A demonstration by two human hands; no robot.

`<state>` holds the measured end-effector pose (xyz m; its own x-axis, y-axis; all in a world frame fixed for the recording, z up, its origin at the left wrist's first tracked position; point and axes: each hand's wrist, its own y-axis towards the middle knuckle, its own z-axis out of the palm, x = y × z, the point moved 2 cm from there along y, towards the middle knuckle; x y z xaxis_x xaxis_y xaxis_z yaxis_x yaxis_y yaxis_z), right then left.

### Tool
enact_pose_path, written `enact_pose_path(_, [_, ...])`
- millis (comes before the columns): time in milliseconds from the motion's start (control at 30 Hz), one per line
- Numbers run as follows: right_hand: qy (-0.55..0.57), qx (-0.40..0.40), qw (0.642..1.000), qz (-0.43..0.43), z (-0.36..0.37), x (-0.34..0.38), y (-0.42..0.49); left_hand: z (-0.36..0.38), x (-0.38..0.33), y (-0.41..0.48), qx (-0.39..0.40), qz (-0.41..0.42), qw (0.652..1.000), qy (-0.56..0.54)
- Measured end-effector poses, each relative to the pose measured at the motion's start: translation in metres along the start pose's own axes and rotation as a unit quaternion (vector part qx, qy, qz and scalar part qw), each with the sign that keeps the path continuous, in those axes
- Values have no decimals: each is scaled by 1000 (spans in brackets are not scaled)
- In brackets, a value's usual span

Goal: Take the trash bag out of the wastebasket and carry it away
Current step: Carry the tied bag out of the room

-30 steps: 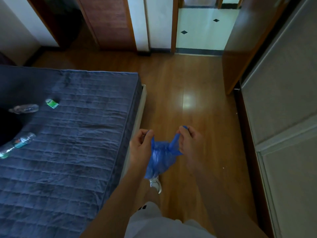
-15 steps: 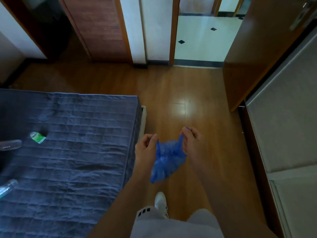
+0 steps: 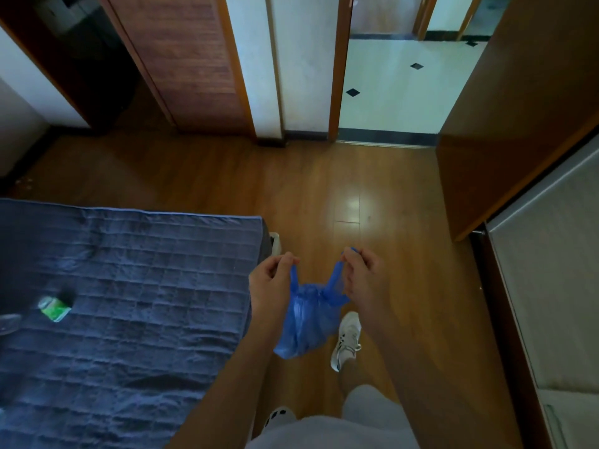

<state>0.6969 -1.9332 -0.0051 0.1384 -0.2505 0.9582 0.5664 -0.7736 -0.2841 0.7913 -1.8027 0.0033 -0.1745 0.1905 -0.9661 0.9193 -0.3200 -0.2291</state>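
Bag out, carry underway.
Your left hand [image 3: 270, 283] and right hand [image 3: 364, 275] each pinch a trash bag [image 3: 308, 319] handle; doorway [image 3: 395, 85] ahead.

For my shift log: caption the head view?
Both hands hold a blue bag by its handles, beside the bed.

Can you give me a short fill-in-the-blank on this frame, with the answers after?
1. The trash bag is coloured ____.
2. The left hand and right hand each pinch one ____ of the bag.
3. The bed lies to the person's ____.
4. The white sneaker stands on a ____ floor.

Answers: blue; handle; left; wooden
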Motion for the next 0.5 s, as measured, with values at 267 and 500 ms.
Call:
enact_pose_path(267, [-19,75,997,-10,7,58,155,80,-42,118,-66,-1,998,5])
enact_pose_path(500, [3,70,997,-30,16,110,281,143,-81,218,-104,-2,995,-11])
